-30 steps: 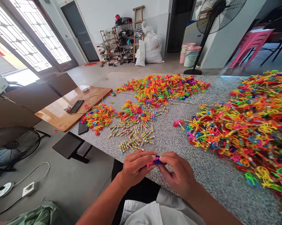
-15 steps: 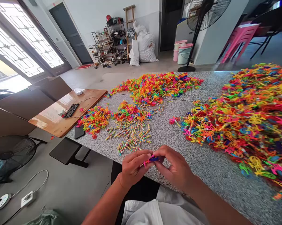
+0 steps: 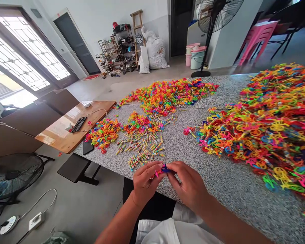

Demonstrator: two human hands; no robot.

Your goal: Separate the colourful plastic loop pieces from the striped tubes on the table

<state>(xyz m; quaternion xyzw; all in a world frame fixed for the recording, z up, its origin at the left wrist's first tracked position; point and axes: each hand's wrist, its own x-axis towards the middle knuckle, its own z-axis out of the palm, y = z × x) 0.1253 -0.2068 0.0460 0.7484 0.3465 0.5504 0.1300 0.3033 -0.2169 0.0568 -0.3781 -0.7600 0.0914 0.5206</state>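
table: the speckled table (image 3: 218, 183) spreads out ahead of your hands and off to their right; its near edge lies just under them, which probably lets you work with your forearms close to your body.
right heap: the big bright heap (image 3: 271, 132) sits well to the right of your hands. patterned sticks show among its plastic shapes, so it looks kept apart from the looser stock.
far heap: straight ahead, well beyond your hands, lies the far heap (image 3: 162, 96) of plastic shapes, likely a reserve, being the harder one to reach.
patterned sticks: the loose patterned sticks (image 3: 142, 149) are strewn just beyond your left hand, presumably for a short reach.
small piles: the middle pile (image 3: 137, 123) backs onto those sticks, and the left pile (image 3: 105, 130) lies farther out to the left of your hands; both seem split off as handier portions.
hands: your left hand (image 3: 145, 179) and right hand (image 3: 186, 181) meet fingertip to fingertip, each pinching, perhaps so one steadies while the other works.
blue piece: the blue piece (image 3: 165, 168) is between your fingertips, gripped from the right.
pink piece: the pink piece (image 3: 157, 174) pokes out below your left fingers; whether it joins the blue one, you cannot tell from here.
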